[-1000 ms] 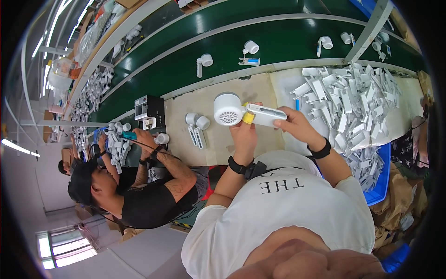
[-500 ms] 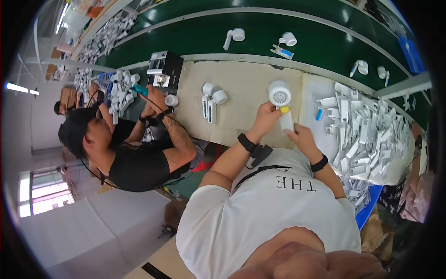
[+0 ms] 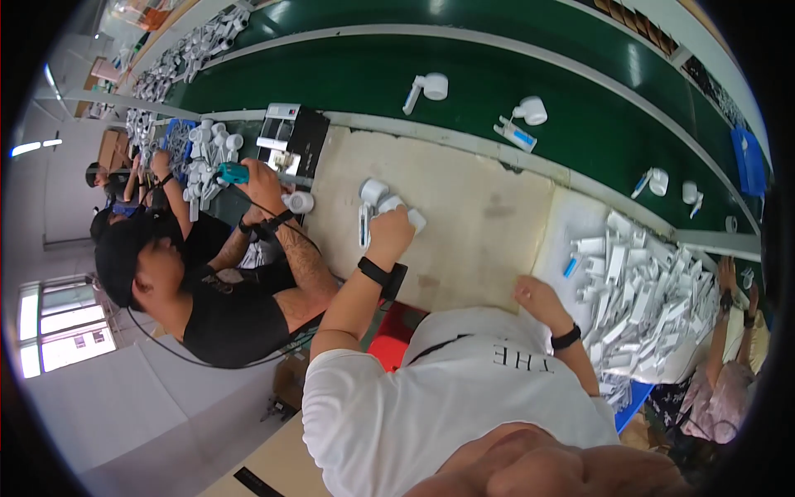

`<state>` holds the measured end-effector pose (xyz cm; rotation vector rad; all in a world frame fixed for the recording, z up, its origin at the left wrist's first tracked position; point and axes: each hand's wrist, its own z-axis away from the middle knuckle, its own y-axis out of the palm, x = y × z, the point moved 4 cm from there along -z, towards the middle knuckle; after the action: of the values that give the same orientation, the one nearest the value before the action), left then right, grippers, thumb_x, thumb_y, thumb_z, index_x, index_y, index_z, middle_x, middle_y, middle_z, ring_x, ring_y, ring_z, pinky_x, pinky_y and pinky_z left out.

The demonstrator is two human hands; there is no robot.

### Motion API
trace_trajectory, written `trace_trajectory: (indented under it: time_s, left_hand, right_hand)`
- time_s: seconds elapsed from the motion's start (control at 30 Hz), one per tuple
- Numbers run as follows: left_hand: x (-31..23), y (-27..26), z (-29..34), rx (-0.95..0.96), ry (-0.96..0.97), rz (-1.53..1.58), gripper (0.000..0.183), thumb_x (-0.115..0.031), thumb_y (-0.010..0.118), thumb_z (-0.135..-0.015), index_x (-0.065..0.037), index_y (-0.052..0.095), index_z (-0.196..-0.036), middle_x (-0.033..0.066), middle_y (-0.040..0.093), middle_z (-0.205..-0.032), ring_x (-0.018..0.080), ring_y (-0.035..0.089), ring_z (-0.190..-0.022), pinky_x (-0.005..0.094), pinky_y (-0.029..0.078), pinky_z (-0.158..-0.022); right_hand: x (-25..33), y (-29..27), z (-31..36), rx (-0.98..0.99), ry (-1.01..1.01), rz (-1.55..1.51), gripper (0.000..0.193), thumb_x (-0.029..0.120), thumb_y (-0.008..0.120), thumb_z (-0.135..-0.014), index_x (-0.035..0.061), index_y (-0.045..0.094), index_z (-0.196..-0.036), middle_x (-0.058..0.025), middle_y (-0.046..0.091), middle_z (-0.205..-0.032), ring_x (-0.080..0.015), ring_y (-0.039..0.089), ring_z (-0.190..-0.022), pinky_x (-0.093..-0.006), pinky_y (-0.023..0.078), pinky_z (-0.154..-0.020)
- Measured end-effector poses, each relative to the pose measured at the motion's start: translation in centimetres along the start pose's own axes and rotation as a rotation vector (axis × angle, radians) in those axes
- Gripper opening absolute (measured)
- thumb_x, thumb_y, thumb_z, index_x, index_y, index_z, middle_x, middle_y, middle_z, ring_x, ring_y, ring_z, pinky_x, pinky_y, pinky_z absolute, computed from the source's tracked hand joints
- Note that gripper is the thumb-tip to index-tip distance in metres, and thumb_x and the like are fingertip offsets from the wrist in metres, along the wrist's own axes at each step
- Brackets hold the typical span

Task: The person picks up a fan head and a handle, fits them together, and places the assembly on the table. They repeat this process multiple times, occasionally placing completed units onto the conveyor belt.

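My left hand is closed on a white handheld fan at the left of the beige work surface. It sits beside two similar fans: the round white head of one shows clearly, and the hand partly covers the group. The held fan's handle is hidden under my fingers. My right hand hovers by the near edge of the surface, fingers curled in, with nothing visible in them. To its right lies a heap of white handle parts on a pale sheet.
A co-worker's hand holds a teal power tool beside a black-and-silver machine. More white fans lie on the green conveyor belt along the far side. A blue bin stands under the heap.
My left hand has carried the fan leftward from in front of me to the other fans. My right hand has let go of its handle. The view has shifted slightly.
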<state>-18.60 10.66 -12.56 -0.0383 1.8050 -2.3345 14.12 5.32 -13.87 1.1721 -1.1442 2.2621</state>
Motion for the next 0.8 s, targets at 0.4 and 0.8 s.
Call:
trace_trajectory:
  time_s: [0.4, 0.8]
  left_hand:
    - [5.3, -0.3, -31.3, -0.191, -0.262, 0.338, 0.063, -0.023, 0.072, -0.058, 0.001, 0.047, -0.110, 0.0194, 0.052, -0.112, 0.0381, 0.050, -0.103, 0.0410, 0.043, -0.087]
    - [-8.6, -4.6, -13.2, 0.188, 0.324, 1.177, 0.042, -0.007, 0.061, -0.074, 0.000, 0.038, -0.108, 0.0093, 0.055, -0.083, 0.0146, 0.056, -0.063, 0.0261, 0.043, -0.046]
  right_hand:
    - [-2.1, -1.3, -2.2, -0.097, 0.157, -0.042, 0.019, 0.015, 0.060, -0.077, 0.0029, 0.057, -0.091, -0.0117, 0.061, -0.080, -0.0248, 0.060, -0.073, -0.0318, 0.047, -0.065]
    - [1.6, -5.0, -8.0, -0.425, -0.071, -0.377, 0.082, 0.008, 0.069, -0.071, 0.0073, 0.019, -0.137, -0.0130, 0.031, -0.136, -0.0239, 0.036, -0.121, -0.0365, 0.037, -0.094]
